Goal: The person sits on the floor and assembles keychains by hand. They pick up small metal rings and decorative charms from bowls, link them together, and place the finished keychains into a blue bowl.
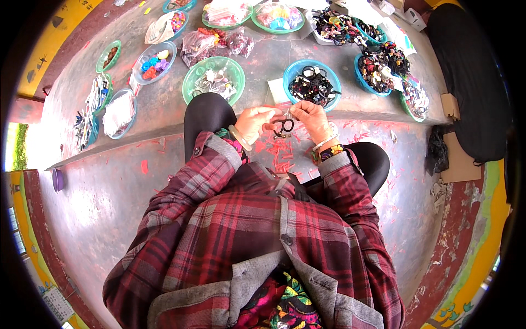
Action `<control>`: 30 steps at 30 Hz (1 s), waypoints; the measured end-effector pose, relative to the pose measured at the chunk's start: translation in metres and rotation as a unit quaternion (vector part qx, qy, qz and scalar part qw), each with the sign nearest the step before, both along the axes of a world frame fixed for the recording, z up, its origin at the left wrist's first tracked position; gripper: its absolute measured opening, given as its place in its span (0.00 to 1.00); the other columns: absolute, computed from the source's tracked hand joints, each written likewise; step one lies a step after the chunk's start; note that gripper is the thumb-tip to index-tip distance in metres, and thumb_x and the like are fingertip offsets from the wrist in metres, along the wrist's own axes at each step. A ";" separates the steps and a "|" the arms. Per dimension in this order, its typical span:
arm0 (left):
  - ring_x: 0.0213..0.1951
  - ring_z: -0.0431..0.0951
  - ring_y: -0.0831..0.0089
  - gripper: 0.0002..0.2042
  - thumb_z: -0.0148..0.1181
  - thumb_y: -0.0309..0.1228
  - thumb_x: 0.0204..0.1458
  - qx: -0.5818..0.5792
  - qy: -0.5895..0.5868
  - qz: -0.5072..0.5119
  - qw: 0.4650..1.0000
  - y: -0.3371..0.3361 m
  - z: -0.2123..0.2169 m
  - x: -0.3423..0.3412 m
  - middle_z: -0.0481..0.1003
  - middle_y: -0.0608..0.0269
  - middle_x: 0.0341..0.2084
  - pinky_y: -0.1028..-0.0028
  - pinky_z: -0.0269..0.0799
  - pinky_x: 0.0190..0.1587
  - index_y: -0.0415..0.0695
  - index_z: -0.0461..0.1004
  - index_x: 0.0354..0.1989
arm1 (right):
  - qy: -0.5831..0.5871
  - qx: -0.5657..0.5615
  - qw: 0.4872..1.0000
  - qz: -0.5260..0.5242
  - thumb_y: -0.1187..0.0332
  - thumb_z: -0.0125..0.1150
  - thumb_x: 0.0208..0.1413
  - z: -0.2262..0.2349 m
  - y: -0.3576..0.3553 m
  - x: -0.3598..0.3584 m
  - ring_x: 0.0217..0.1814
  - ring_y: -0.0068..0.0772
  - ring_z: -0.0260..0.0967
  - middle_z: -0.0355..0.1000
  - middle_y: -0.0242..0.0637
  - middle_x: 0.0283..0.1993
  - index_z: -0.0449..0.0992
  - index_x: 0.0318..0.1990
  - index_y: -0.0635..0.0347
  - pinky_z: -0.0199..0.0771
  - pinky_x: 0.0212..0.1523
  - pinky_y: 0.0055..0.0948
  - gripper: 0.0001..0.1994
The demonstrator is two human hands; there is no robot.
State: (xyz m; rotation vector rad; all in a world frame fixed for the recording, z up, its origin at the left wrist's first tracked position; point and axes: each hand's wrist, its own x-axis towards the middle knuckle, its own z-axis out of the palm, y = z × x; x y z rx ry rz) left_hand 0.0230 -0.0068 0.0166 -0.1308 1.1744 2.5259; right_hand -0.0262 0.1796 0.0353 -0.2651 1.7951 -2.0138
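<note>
My left hand and my right hand meet in front of me, just below the edge of a low grey slab. Between them hangs a small dark piece with two loops, like a hair tie or clip; both hands pinch it with their fingertips. A pale bangle sits on my left wrist and bead bracelets on my right. My red plaid sleeves run up from the bottom. A blue bowl of dark hair ties stands right beyond my right hand, and a green bowl of clear packets beyond my left.
Several more bowls and trays of coloured hair accessories line the slab's far side. Plastic packets lie in trays at left. Red scraps litter the floor between my knees. A black cloth and cardboard pieces are at right.
</note>
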 end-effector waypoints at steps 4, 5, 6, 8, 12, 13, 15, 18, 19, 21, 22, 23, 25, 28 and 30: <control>0.37 0.74 0.71 0.12 0.51 0.28 0.51 0.011 -0.002 0.023 1.000 0.002 0.004 0.000 0.73 0.55 0.37 0.79 0.70 0.33 0.33 0.70 0.40 | 0.002 0.020 1.000 0.014 0.72 0.55 0.50 0.001 0.002 -0.001 0.27 0.13 0.60 0.67 0.24 0.25 0.73 0.29 0.63 0.60 0.30 0.15 0.04; 0.37 0.74 0.71 0.11 0.51 0.28 0.51 -0.027 0.001 0.029 0.999 0.002 0.002 0.000 0.73 0.54 0.36 0.79 0.71 0.33 0.33 0.70 0.39 | 0.011 0.023 1.000 0.015 0.71 0.55 0.50 0.001 0.001 0.000 0.27 0.13 0.60 0.67 0.24 0.25 0.73 0.29 0.63 0.60 0.30 0.15 0.04; 0.36 0.74 0.70 0.11 0.51 0.28 0.51 -0.064 0.005 0.035 0.997 0.003 0.001 0.000 0.73 0.54 0.36 0.79 0.71 0.33 0.33 0.70 0.39 | 0.020 0.026 0.999 0.017 0.71 0.55 0.50 0.001 0.000 0.000 0.27 0.14 0.60 0.67 0.24 0.25 0.73 0.29 0.63 0.60 0.31 0.16 0.04; 0.35 0.75 0.71 0.10 0.51 0.28 0.51 -0.090 0.000 0.028 0.996 0.000 -0.003 -0.001 0.73 0.55 0.35 0.79 0.71 0.32 0.34 0.70 0.38 | -0.005 0.002 1.000 0.029 0.72 0.56 0.49 -0.004 -0.001 0.001 0.28 0.14 0.61 0.68 0.24 0.25 0.73 0.30 0.63 0.61 0.31 0.16 0.04; 0.30 0.75 0.74 0.10 0.52 0.28 0.51 -0.122 -0.001 0.021 0.992 -0.001 -0.005 -0.001 0.74 0.56 0.32 0.79 0.71 0.30 0.34 0.71 0.37 | 0.036 0.037 0.996 0.071 0.72 0.60 0.46 0.003 -0.004 0.002 0.29 0.14 0.63 0.70 0.28 0.27 0.75 0.31 0.65 0.64 0.32 0.16 0.06; 0.29 0.75 0.74 0.10 0.52 0.28 0.51 -0.147 0.004 0.017 0.989 0.000 -0.005 -0.001 0.74 0.57 0.31 0.79 0.71 0.29 0.34 0.70 0.37 | 0.030 0.048 0.995 0.077 0.73 0.60 0.45 0.005 -0.004 0.003 0.28 0.15 0.63 0.71 0.28 0.26 0.75 0.31 0.65 0.64 0.32 0.16 0.06; 0.26 0.74 0.75 0.11 0.53 0.29 0.50 -0.197 0.013 0.010 0.980 0.002 -0.004 0.002 0.74 0.57 0.30 0.79 0.70 0.28 0.33 0.70 0.37 | 0.018 0.070 0.993 0.088 0.73 0.61 0.44 0.008 -0.006 0.006 0.26 0.15 0.64 0.71 0.28 0.25 0.75 0.29 0.65 0.65 0.30 0.16 0.05; 0.23 0.74 0.75 0.11 0.53 0.31 0.50 -0.189 0.035 0.021 0.981 0.003 -0.003 0.003 0.74 0.57 0.29 0.79 0.70 0.27 0.33 0.71 0.36 | 0.041 0.100 0.992 0.067 0.73 0.62 0.43 -0.006 -0.006 0.004 0.22 0.13 0.59 0.69 0.25 0.20 0.76 0.26 0.64 0.60 0.23 0.16 0.04; 0.24 0.74 0.75 0.11 0.53 0.31 0.51 -0.189 0.028 0.025 0.981 0.003 -0.003 0.003 0.74 0.57 0.30 0.79 0.70 0.27 0.33 0.71 0.36 | 0.049 0.119 0.990 0.064 0.72 0.62 0.43 -0.008 -0.005 0.003 0.21 0.12 0.58 0.68 0.24 0.20 0.76 0.25 0.64 0.59 0.23 0.17 0.05; 0.24 0.74 0.75 0.11 0.53 0.31 0.51 -0.190 0.014 0.031 0.981 0.003 -0.001 0.003 0.75 0.57 0.30 0.79 0.70 0.27 0.33 0.71 0.36 | 0.046 0.127 0.990 0.052 0.72 0.63 0.43 -0.009 -0.004 0.002 0.21 0.12 0.55 0.66 0.24 0.18 0.76 0.23 0.64 0.57 0.22 0.17 0.05; 0.24 0.74 0.75 0.11 0.52 0.31 0.51 -0.187 0.020 0.037 0.981 0.003 0.001 0.003 0.75 0.56 0.30 0.79 0.70 0.28 0.33 0.71 0.36 | 0.044 0.131 0.989 0.045 0.71 0.63 0.43 -0.009 -0.004 0.001 0.21 0.11 0.54 0.65 0.23 0.18 0.76 0.23 0.64 0.56 0.21 0.17 0.05; 0.25 0.74 0.75 0.11 0.52 0.30 0.51 -0.184 0.027 0.044 0.982 0.004 0.005 0.003 0.75 0.56 0.30 0.79 0.70 0.28 0.33 0.71 0.36 | 0.055 0.131 0.989 0.043 0.71 0.63 0.43 -0.009 -0.003 0.001 0.21 0.12 0.54 0.65 0.23 0.18 0.76 0.23 0.64 0.57 0.22 0.17 0.05; 0.27 0.75 0.74 0.11 0.51 0.30 0.51 -0.182 0.032 0.051 0.981 0.004 0.009 0.003 0.74 0.55 0.31 0.79 0.70 0.29 0.33 0.70 0.36 | 0.077 0.133 0.987 0.040 0.71 0.62 0.43 -0.008 -0.003 0.001 0.21 0.12 0.54 0.65 0.22 0.19 0.76 0.23 0.64 0.57 0.22 0.17 0.05; 0.30 0.75 0.72 0.11 0.50 0.29 0.52 -0.172 0.031 0.057 0.983 0.003 0.010 0.002 0.74 0.53 0.32 0.78 0.71 0.30 0.32 0.70 0.36 | 0.088 0.122 0.987 0.050 0.72 0.61 0.44 -0.004 -0.003 0.000 0.24 0.12 0.56 0.66 0.22 0.21 0.75 0.26 0.65 0.59 0.24 0.17 0.05; 0.31 0.75 0.71 0.10 0.50 0.29 0.52 -0.142 0.033 0.066 0.987 0.002 0.004 0.001 0.74 0.52 0.32 0.78 0.72 0.31 0.32 0.70 0.36 | 0.083 0.096 0.991 0.052 0.72 0.60 0.45 0.000 -0.005 0.001 0.25 0.12 0.58 0.67 0.23 0.23 0.75 0.28 0.65 0.60 0.26 0.17 0.05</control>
